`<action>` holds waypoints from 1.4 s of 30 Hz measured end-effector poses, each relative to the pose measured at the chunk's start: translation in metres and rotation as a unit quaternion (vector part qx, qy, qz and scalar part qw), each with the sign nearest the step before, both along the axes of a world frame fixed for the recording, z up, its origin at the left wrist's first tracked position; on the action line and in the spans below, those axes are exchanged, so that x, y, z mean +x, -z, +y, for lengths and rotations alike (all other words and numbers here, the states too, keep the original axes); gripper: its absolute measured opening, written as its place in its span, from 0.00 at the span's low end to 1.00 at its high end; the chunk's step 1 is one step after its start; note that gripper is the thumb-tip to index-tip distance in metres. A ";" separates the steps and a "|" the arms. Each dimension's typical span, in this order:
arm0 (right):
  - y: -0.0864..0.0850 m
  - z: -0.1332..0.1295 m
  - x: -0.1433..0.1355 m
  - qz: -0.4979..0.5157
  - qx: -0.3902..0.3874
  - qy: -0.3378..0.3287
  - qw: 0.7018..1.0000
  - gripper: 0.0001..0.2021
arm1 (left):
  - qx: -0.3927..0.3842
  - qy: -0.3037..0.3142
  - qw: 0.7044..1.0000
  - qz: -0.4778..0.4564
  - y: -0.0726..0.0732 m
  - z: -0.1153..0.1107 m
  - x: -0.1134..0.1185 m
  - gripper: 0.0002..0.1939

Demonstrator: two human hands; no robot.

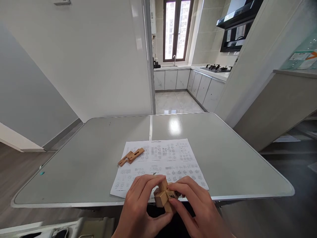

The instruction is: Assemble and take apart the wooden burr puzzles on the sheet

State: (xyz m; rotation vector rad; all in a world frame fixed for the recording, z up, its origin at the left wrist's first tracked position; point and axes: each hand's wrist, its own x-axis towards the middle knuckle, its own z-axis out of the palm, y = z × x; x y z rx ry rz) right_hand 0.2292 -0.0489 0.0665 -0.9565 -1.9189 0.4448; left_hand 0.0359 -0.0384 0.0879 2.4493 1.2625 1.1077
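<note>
Several light wooden blocks (161, 199), fitted together in a cluster, are held just over the table's near edge. My left hand (142, 205) grips the cluster from the left, index finger on top and thumb below. From the right, my right hand (195, 206) pinches a block marked with a black number, which touches the others. Beyond my hands lies a white sheet printed with small diagrams (170, 158). Two notched wooden pieces (136, 154) rest on its upper left part, one overlapping the other.
The grey-green table (235, 165) has a metal rim and a seam near its middle. A small teal bit (42, 173) lies near its left edge. A white object (74, 228) stands below at the lower left. Behind is a kitchen.
</note>
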 end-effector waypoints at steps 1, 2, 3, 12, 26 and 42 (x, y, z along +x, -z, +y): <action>0.001 0.000 0.000 -0.003 -0.004 0.002 1.000 0.09 | -0.002 0.003 1.000 0.000 0.000 0.000 0.000 0.26; 0.003 0.000 0.000 -0.004 -0.008 0.006 1.000 0.07 | -0.002 0.007 1.000 0.002 0.000 0.000 0.000 0.26; 0.005 -0.001 -0.001 -0.001 -0.013 0.017 1.000 0.04 | 0.002 0.011 1.000 0.004 0.000 0.000 0.000 0.26; 0.014 -0.002 -0.007 0.001 -0.149 0.133 0.980 0.20 | 0.030 0.029 0.999 0.000 0.009 -0.005 0.009 0.27; 0.004 -0.001 0.003 0.144 -0.303 -0.007 0.942 0.15 | -0.231 0.017 0.952 -0.200 0.006 -0.003 -0.005 0.33; 0.003 -0.007 -0.001 0.231 -0.339 -0.028 0.912 0.18 | -0.291 0.040 0.927 -0.232 0.014 -0.005 -0.008 0.35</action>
